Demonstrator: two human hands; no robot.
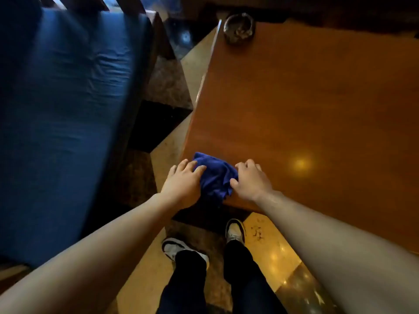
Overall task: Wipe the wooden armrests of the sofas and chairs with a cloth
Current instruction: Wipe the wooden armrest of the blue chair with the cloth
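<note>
A dark blue cloth [214, 175] lies crumpled on the near left corner of a polished wooden table [306, 105]. My left hand [183, 181] rests on the cloth's left side, fingers spread over it. My right hand [250, 180] presses on its right side with fingers curled at the fabric's edge. Both hands touch the cloth; whether either grips it is unclear. To the left stands a sofa with a blue cushion [63, 109] and a dark wooden frame [127, 123].
A dark ashtray [239, 27] sits at the table's far left corner. A narrow strip of tiled floor [172, 141] runs between sofa and table. My feet in light shoes [235, 231] stand just before the table's near edge.
</note>
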